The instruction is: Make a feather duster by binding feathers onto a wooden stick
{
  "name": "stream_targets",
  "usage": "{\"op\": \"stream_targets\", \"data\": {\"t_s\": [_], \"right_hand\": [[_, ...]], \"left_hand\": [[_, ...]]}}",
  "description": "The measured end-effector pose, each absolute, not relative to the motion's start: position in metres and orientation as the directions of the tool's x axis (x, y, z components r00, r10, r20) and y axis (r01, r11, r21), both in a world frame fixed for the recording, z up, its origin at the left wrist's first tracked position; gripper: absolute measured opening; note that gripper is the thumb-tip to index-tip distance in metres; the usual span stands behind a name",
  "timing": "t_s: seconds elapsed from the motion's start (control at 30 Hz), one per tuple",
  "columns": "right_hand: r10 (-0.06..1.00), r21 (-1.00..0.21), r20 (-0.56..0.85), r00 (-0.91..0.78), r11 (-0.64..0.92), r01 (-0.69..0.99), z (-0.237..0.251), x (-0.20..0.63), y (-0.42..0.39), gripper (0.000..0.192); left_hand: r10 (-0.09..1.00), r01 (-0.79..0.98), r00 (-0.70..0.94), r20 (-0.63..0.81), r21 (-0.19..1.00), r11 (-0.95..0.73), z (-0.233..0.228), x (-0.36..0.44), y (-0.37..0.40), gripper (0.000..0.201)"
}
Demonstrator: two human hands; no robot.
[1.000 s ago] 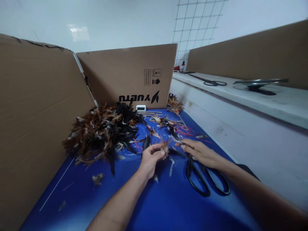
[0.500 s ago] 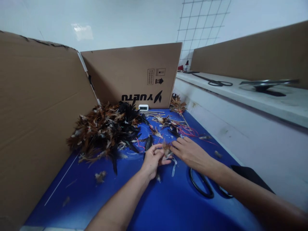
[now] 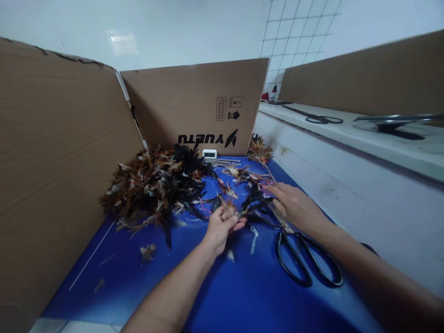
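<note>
My left hand (image 3: 222, 229) is closed on a small bunch of feathers (image 3: 229, 208), brown and fluffy at the top, pinched between thumb and fingers. Dark feathers (image 3: 255, 201) fan out to its right, their bases close to the left fingertips. Farther right, my right hand (image 3: 294, 203) reaches over pink string (image 3: 258, 178) with its fingers drawn together; what lies between them is hidden. Beneath the right wrist lie large black-handled scissors (image 3: 294, 249), their blades pointing away under the hand.
A big heap of brown and black feathers (image 3: 152, 189) covers the left back. Thin sticks (image 3: 225, 162) and a small white digital device (image 3: 209, 153) lie before a cardboard panel (image 3: 194, 101). Another feather bundle (image 3: 259, 150) rests at the back right. A ledge (image 3: 347, 132) runs along the right.
My right hand has left the bunch and moved right and away to the pink string. Dark feathers now spread beside my left hand, which keeps its hold. The scissors show more fully.
</note>
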State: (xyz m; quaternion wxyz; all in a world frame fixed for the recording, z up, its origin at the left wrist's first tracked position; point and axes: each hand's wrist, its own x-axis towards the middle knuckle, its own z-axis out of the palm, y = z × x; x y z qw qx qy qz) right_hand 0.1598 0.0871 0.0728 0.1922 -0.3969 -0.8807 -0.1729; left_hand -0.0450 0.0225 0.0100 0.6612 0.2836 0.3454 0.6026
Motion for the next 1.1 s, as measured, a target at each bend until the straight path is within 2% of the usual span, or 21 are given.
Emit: {"op": "stream_targets", "data": {"t_s": [0.13, 0.27, 0.33, 0.43, 0.53, 0.63, 0.9, 1.1], "right_hand": [[0.759, -0.045, 0.356, -0.546, 0.597, 0.801, 0.063, 0.172, 0.085, 0.030], [0.785, -0.144, 0.195, -0.588, 0.616, 0.774, 0.044, 0.168, 0.071, 0.029], [0.778, -0.127, 0.176, -0.604, 0.626, 0.769, 0.036, 0.161, 0.066, 0.031], [0.789, -0.029, 0.170, -0.591, 0.604, 0.797, 0.030, 0.150, 0.064, 0.032], [0.826, 0.075, 0.127, -0.549, 0.544, 0.836, 0.024, 0.143, 0.068, 0.027], [0.847, 0.117, 0.107, -0.521, 0.510, 0.853, 0.013, 0.141, 0.074, 0.024], [0.775, 0.185, 0.243, -0.583, 0.553, 0.812, -0.020, 0.152, 0.082, 0.024], [0.744, 0.199, 0.323, -0.585, 0.551, 0.810, -0.028, 0.157, 0.082, 0.018]], "left_hand": [[0.997, -0.625, 0.026, -0.075, 0.777, 0.075, 0.013, -0.048, 0.024, 0.039], [0.999, -0.623, -0.008, -0.044, 0.781, 0.030, 0.018, -0.052, 0.023, 0.038], [0.999, -0.617, -0.022, -0.048, 0.787, 0.024, 0.019, -0.053, 0.023, 0.038], [0.999, -0.610, -0.022, -0.049, 0.792, 0.026, 0.020, -0.055, 0.023, 0.039], [1.000, -0.605, -0.021, -0.016, 0.796, 0.000, 0.020, -0.055, 0.023, 0.039], [0.999, -0.603, -0.023, 0.026, 0.797, -0.035, 0.020, -0.055, 0.021, 0.041], [0.989, -0.529, -0.114, 0.093, 0.837, -0.140, 0.036, -0.069, 0.008, 0.046], [0.930, -0.277, -0.330, 0.160, 0.926, -0.257, 0.057, -0.142, -0.023, 0.042]]}}
